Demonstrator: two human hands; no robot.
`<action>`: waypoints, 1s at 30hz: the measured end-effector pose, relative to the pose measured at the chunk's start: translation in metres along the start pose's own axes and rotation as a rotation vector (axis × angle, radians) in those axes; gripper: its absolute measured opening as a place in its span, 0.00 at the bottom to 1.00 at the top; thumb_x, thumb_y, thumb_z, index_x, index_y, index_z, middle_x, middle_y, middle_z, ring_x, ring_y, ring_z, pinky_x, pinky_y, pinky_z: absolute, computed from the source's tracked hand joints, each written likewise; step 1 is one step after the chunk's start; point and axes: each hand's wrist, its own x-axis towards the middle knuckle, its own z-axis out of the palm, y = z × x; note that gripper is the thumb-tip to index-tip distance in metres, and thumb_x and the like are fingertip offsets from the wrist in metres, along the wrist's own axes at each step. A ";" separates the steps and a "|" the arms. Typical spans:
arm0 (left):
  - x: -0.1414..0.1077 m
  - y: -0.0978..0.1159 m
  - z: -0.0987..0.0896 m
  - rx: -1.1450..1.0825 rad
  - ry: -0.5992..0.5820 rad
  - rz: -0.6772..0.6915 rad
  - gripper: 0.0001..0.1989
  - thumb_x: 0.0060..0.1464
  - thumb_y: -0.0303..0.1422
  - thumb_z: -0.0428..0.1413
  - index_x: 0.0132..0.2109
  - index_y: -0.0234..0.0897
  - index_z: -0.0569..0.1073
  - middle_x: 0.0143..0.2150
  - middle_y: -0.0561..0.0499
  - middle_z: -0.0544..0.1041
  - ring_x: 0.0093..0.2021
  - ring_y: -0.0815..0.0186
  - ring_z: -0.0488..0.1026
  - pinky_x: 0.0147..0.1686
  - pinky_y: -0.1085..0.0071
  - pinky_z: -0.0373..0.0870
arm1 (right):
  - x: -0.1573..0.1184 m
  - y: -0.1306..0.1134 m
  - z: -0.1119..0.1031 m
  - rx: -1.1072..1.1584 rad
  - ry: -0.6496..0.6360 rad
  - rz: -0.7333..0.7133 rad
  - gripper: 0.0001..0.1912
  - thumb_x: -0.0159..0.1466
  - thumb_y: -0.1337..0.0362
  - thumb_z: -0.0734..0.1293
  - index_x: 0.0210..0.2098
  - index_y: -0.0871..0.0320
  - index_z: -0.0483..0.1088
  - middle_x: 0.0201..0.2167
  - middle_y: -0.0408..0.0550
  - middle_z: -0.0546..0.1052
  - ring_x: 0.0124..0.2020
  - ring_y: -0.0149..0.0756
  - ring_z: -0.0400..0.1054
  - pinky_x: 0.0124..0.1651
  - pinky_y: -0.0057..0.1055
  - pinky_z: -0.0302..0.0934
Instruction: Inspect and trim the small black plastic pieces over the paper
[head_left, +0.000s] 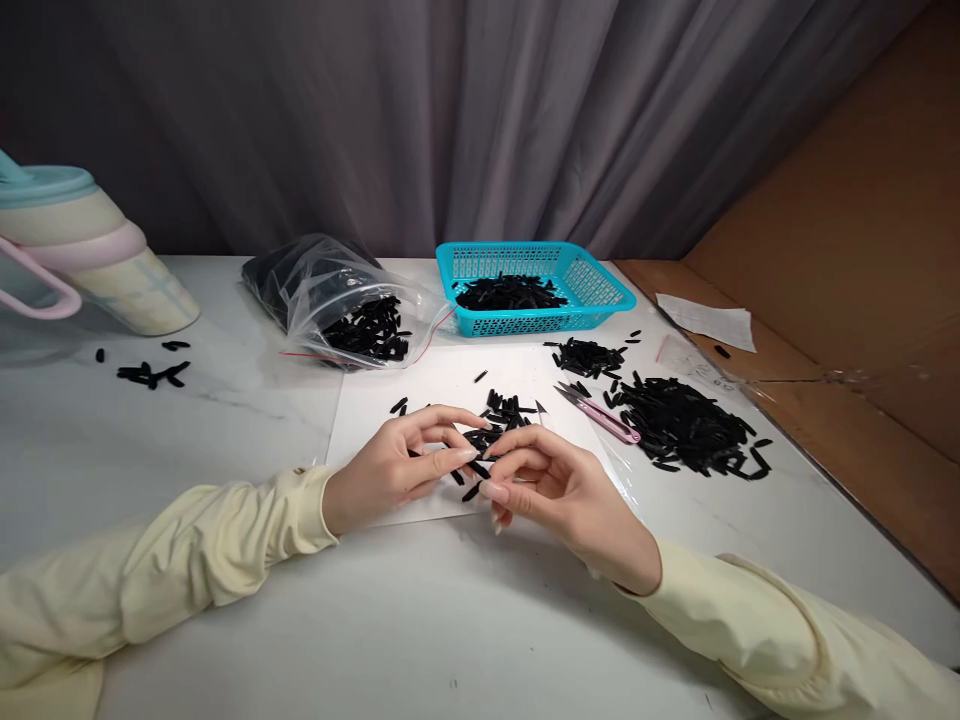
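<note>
Over the front part of a white sheet (360, 400), my left hand (412, 455) has its thumb and fingers closed on a small black piece (478, 468). My right hand (551, 480) is close beside it on the right, fingers curled and thumb near the fingertips; whether anything is between them is too small to tell. Behind the fingertips, a loose cluster of black pieces (510, 408) lies on the sheet. Pink-handled snips (604, 415) rest to the right of the sheet's cluster, touching a large black pile (686, 425).
An open clear bag (307, 300) of black pieces stands at the back left, beside a blue basket (540, 322) holding more. A smaller pile (589, 357) lies before the basket. A large tumbler (97, 250) stands far left, a cardboard panel (847, 250) at right.
</note>
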 end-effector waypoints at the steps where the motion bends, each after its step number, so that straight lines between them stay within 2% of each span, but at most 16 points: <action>1: -0.001 -0.001 0.001 0.043 0.035 0.038 0.13 0.55 0.33 0.53 0.48 0.37 0.68 0.33 0.53 0.73 0.11 0.84 0.50 0.10 0.80 0.44 | 0.000 0.000 0.000 -0.003 0.000 0.016 0.15 0.53 0.63 0.72 0.35 0.60 0.64 0.25 0.41 0.72 0.23 0.28 0.68 0.28 0.28 0.68; 3: -0.003 -0.003 0.001 0.134 0.095 0.120 0.13 0.54 0.32 0.54 0.48 0.37 0.69 0.34 0.53 0.73 0.14 0.82 0.57 0.12 0.81 0.51 | 0.001 -0.001 0.000 -0.004 -0.007 0.050 0.16 0.51 0.62 0.73 0.33 0.60 0.64 0.24 0.41 0.72 0.22 0.28 0.68 0.28 0.28 0.67; 6: -0.007 -0.006 0.003 0.262 0.168 0.239 0.12 0.54 0.32 0.54 0.46 0.38 0.70 0.34 0.52 0.73 0.28 0.74 0.69 0.21 0.83 0.63 | 0.001 -0.001 0.001 0.002 -0.033 0.095 0.16 0.51 0.61 0.73 0.31 0.61 0.64 0.23 0.41 0.72 0.22 0.28 0.68 0.28 0.28 0.67; 9: -0.008 -0.008 0.004 0.337 0.201 0.301 0.11 0.55 0.31 0.54 0.47 0.38 0.70 0.36 0.51 0.73 0.38 0.69 0.71 0.31 0.80 0.70 | 0.000 0.000 0.000 0.021 -0.078 0.122 0.14 0.53 0.60 0.72 0.30 0.62 0.65 0.23 0.43 0.73 0.23 0.29 0.68 0.29 0.29 0.67; 12: -0.009 -0.010 0.005 0.388 0.209 0.331 0.12 0.55 0.31 0.53 0.47 0.37 0.70 0.38 0.50 0.74 0.36 0.70 0.72 0.32 0.78 0.72 | -0.001 0.002 -0.001 0.035 -0.112 0.133 0.14 0.55 0.59 0.71 0.31 0.62 0.66 0.23 0.45 0.74 0.23 0.29 0.69 0.29 0.30 0.66; 15: -0.010 -0.011 0.006 0.442 0.205 0.377 0.11 0.55 0.29 0.53 0.47 0.36 0.70 0.35 0.51 0.74 0.31 0.71 0.72 0.30 0.77 0.72 | -0.002 0.003 -0.001 0.044 -0.135 0.130 0.13 0.57 0.58 0.69 0.31 0.62 0.66 0.24 0.46 0.75 0.23 0.30 0.69 0.30 0.30 0.66; 19: -0.011 -0.012 0.007 0.568 0.241 0.508 0.10 0.55 0.26 0.52 0.45 0.36 0.70 0.33 0.51 0.75 0.26 0.73 0.70 0.27 0.77 0.70 | -0.001 0.003 -0.002 0.052 -0.149 0.113 0.13 0.58 0.58 0.68 0.32 0.62 0.66 0.26 0.47 0.75 0.24 0.29 0.69 0.30 0.30 0.66; 26: -0.011 -0.016 0.006 0.687 0.260 0.733 0.13 0.54 0.21 0.53 0.46 0.38 0.70 0.37 0.49 0.77 0.32 0.71 0.72 0.31 0.77 0.69 | 0.000 0.002 -0.002 0.046 -0.144 0.101 0.12 0.59 0.58 0.68 0.32 0.62 0.66 0.27 0.48 0.75 0.25 0.29 0.70 0.32 0.30 0.67; 30: -0.011 -0.019 0.005 0.737 0.264 0.768 0.14 0.54 0.20 0.52 0.46 0.38 0.69 0.38 0.48 0.78 0.34 0.69 0.74 0.33 0.75 0.71 | 0.000 0.001 -0.003 0.040 -0.135 0.095 0.12 0.59 0.59 0.68 0.32 0.62 0.66 0.28 0.48 0.75 0.25 0.29 0.70 0.32 0.30 0.67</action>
